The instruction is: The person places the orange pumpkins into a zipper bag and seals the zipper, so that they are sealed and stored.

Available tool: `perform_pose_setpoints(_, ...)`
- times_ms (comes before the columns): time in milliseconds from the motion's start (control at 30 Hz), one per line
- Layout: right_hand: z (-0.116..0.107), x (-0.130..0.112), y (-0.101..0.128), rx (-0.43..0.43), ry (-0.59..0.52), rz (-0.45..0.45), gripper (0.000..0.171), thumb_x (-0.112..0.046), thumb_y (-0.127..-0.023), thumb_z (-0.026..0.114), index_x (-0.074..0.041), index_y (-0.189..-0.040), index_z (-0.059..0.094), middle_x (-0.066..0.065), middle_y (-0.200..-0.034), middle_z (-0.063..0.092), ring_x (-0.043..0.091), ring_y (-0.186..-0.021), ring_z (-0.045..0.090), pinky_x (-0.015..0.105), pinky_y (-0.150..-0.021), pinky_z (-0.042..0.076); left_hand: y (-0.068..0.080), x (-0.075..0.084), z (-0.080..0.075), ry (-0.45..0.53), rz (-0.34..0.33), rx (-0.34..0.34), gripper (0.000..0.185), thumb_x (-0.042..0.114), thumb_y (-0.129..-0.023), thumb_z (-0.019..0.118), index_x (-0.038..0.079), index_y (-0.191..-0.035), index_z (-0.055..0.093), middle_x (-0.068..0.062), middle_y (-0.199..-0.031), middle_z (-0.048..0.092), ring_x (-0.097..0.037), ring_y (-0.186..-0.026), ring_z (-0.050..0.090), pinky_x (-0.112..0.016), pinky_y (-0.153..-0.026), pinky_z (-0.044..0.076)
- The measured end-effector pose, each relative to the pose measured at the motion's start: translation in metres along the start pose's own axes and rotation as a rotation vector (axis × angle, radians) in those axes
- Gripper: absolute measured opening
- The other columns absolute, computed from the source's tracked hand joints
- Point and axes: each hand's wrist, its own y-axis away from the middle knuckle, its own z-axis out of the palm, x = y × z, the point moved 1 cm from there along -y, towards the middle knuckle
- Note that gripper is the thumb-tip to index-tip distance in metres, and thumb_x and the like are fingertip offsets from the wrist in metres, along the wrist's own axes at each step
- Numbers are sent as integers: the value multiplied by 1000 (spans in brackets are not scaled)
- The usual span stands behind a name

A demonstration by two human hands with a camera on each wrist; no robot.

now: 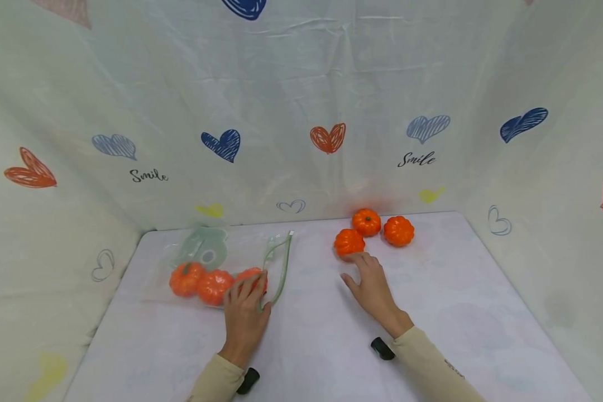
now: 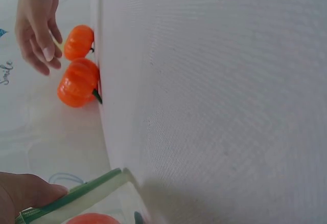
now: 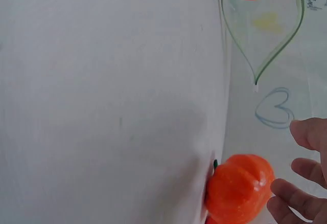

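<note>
Our right hand, fingers straight and released, touches the nearest pumpkin just ahead, while our left hand pinches the bag mouth.

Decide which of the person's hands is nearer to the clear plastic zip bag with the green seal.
Left. The left hand grips the clear plastic zip bag at its green-sealed opening; the right hand lies apart, its fingers touching a loose orange toy pumpkin.

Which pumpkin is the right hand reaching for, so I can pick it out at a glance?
Start at the white table and go to its far right part, where three small orange pumpkins sit in a cluster outside the clear zip bag. The target pumpkin is the left, nearest one of that cluster, the only one at the fingertips of the right hand.
</note>
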Motion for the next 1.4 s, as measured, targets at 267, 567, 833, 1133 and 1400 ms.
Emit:
perform_pose_setpoints(267,-8,22,-3,44,34,74,60,-12,-89,86,6,-139,57,26,-135,58,45,-119,55,58,-102,47,1,0,0,-7,-4,-3,76,-7,-54,99,1,-125,75,-14,-121,71,-38,-110,58,-56,-90,42)
perform_pose_setpoints(567,-7,33,-15,-67,67,180,77,-24,-92,84,7,-150,43,30,-146,49,47,-129,47,63,-111,41,1,1,0,-12,-2,4,76,-8,-54,98,1,-125,75,-14,-120,71,-38,-108,59,-56,-89,42)
perform_pose_setpoints(833,-1,35,-29,-125,82,243,89,-29,-92,84,9,-156,36,32,-150,46,49,-133,46,64,-115,40,0,0,1,-15,0,12,76,-8,-54,97,1,-126,75,-13,-119,71,-37,-107,59,-56,-89,43)
perform_pose_setpoints(1133,10,33,-42,-128,31,318,91,-29,-90,85,9,-156,35,32,-148,48,48,-130,47,62,-114,38,0,0,1,-17,13,18,77,-9,-53,98,0,-125,75,-14,-120,71,-37,-107,59,-55,-88,43)
perform_pose_setpoints(1400,14,31,-48,-107,15,353,92,-31,-90,85,9,-156,34,33,-146,49,49,-129,47,62,-113,37,0,1,-1,-20,18,13,78,-8,-52,99,0,-126,74,-15,-121,71,-38,-108,58,-55,-88,43)
